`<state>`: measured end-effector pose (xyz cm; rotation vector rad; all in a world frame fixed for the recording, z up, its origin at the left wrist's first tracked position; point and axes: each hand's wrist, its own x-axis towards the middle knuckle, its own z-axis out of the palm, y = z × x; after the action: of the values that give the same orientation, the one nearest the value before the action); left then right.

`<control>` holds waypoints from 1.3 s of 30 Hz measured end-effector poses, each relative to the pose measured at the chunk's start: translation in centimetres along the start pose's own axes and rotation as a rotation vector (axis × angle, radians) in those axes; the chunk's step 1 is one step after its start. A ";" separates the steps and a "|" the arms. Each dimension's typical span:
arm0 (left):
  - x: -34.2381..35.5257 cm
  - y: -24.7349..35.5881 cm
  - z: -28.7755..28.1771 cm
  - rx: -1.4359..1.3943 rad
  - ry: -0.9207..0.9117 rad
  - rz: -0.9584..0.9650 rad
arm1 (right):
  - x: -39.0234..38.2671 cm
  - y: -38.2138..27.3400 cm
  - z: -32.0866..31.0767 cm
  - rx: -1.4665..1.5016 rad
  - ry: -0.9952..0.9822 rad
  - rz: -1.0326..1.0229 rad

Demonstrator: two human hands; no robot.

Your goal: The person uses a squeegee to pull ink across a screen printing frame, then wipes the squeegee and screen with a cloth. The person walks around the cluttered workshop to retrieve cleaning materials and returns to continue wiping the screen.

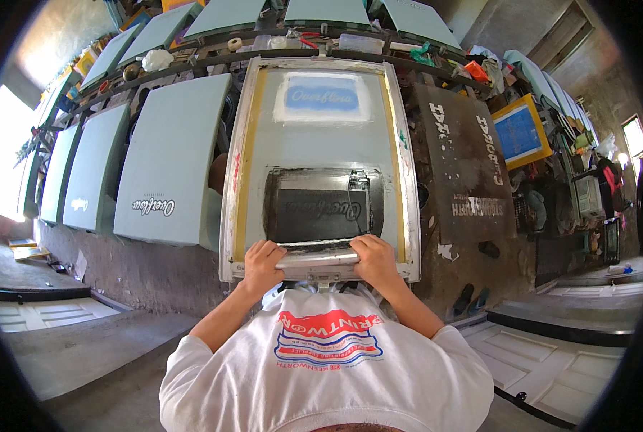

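Inside the screen frame [233, 194] we see black ink [282, 216] smeared on the mesh; a clear box [361, 43] sits beyond its far end, contents too small for us to tell. Our left hand [265, 265] and right hand [375, 261] both grasp the squeegee [318, 257] at the frame's near end, which blocks our view of the mesh beneath. Pale green panels [174, 144] stand left of the frame, a dark board [472, 158] right.
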<state>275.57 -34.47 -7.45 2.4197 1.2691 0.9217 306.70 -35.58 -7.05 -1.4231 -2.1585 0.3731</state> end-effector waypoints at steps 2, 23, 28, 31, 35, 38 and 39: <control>0.3 -0.1 -0.2 -0.005 0.003 -0.001 | 0.4 -0.3 -0.2 -0.011 0.016 -0.011; 15.3 -5.4 7.7 0.042 0.214 0.209 | 10.8 11.2 -2.8 -0.253 0.125 0.019; 17.1 -5.8 9.4 0.019 0.174 0.185 | 11.7 13.5 -2.7 -0.255 0.114 0.062; 17.2 -5.4 10.0 -0.005 0.175 0.164 | 11.1 14.1 -2.4 -0.215 0.109 0.066; 15.7 -4.3 9.9 -0.054 0.121 0.127 | 7.9 12.6 -2.8 -0.193 0.057 0.157; 13.1 -3.1 8.9 -0.101 0.054 0.152 | 3.9 9.5 -3.3 -0.199 0.022 0.190; 12.1 -2.6 8.3 -0.116 0.033 0.171 | 2.5 8.2 -3.3 -0.202 0.023 0.201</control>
<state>284.25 -22.61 -10.09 2.4590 1.0007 1.0546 314.08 -30.09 -7.69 -1.7554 -2.0880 0.2135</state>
